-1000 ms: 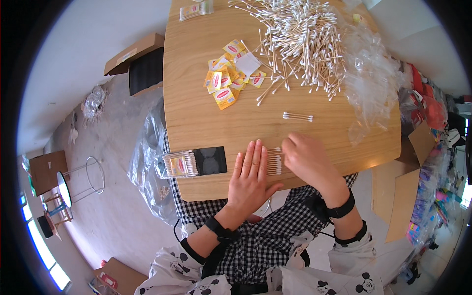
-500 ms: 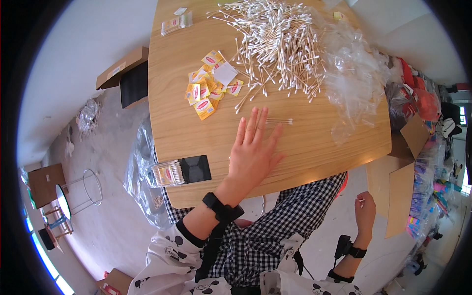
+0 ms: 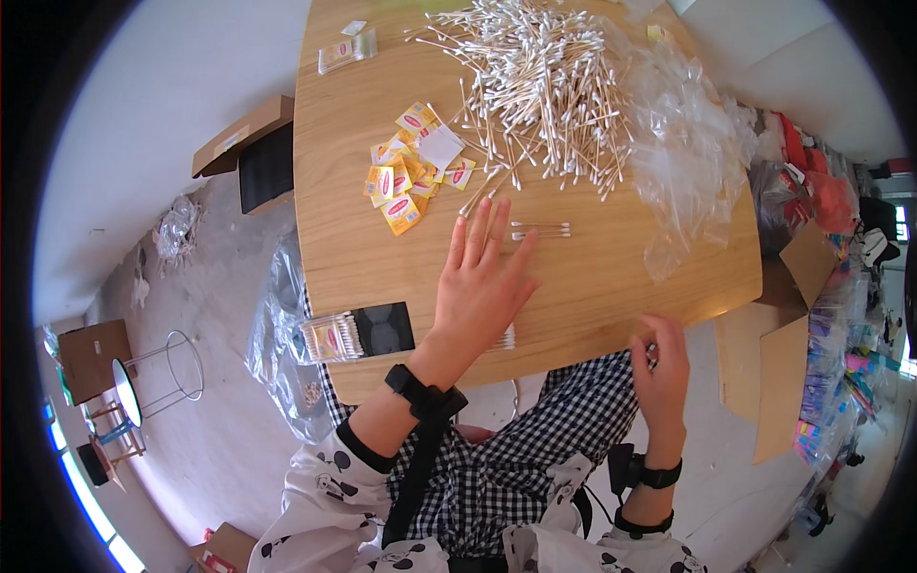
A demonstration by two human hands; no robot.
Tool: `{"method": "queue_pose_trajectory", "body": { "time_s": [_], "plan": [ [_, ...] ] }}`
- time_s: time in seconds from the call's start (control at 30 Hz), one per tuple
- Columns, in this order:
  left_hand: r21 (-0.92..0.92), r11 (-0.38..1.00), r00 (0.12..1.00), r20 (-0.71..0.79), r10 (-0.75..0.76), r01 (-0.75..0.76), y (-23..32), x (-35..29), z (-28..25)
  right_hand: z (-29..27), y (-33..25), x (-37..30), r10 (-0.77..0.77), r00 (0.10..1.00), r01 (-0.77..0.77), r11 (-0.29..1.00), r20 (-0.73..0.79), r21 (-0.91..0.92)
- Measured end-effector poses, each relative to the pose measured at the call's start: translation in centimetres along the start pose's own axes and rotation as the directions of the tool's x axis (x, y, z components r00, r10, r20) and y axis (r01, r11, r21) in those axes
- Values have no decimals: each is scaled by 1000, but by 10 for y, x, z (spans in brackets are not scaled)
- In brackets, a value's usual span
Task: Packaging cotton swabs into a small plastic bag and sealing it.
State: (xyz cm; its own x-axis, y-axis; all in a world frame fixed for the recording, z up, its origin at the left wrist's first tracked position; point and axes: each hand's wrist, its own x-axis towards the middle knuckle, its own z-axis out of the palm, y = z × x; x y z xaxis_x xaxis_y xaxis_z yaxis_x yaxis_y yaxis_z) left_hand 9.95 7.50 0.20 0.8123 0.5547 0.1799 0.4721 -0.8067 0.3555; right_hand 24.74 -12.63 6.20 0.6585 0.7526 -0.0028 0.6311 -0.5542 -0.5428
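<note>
My left hand (image 3: pixel 485 277) lies palm down over the wooden table (image 3: pixel 611 277), fingers stretched and apart, nothing visible in it. Just right of its fingertips is a small row of cotton swabs (image 3: pixel 542 231). More swab tips (image 3: pixel 507 337) show beside its wrist, partly hidden by the hand. My right hand (image 3: pixel 662 368) is at the table's near edge. Its fingers are loosely bent, the thumb a little apart from them, and I see nothing held. Beyond my left hand lie a heap of loose cotton swabs (image 3: pixel 544 86) and a pile of yellow-orange printed cards (image 3: pixel 401 181).
Crumpled clear plastic bags (image 3: pixel 683 153) cover the table's right side. A clear pack of swabs (image 3: pixel 331 338) lies by a black pad (image 3: pixel 387 328) at the near left. Another small pack (image 3: pixel 346 52) sits at the far left. An open carton (image 3: pixel 778 353) stands right of the table.
My right hand has come up and left to the table's edge, its fingers loosening. My left hand has shifted slightly left, uncovering more of the small swab row and the swab tips near its wrist.
</note>
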Motion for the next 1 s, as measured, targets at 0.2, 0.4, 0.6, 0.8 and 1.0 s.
{"method": "queue_pose_trajectory", "body": {
  "time_s": [0.2,0.4,0.6,0.8,1.0],
  "plan": [
    [13,1000,999,31,15,-15,-13,-21,-21,34,-38,15,-173,984,167,981,51,103],
    [-160,979,987,114,-111,129,-33,-64,-56,60,-61,21,-247,969,233,938,24,256],
    [-844,443,920,136,-368,302,-26,-85,-45,116,-63,14,-58,998,68,646,-39,760],
    [-982,69,892,132,-433,178,-2,-77,-20,138,-77,7,-75,997,45,509,-8,859],
    [-984,109,898,81,-433,141,5,-75,-17,132,-78,10,-178,980,33,592,91,805]
  ]
}}
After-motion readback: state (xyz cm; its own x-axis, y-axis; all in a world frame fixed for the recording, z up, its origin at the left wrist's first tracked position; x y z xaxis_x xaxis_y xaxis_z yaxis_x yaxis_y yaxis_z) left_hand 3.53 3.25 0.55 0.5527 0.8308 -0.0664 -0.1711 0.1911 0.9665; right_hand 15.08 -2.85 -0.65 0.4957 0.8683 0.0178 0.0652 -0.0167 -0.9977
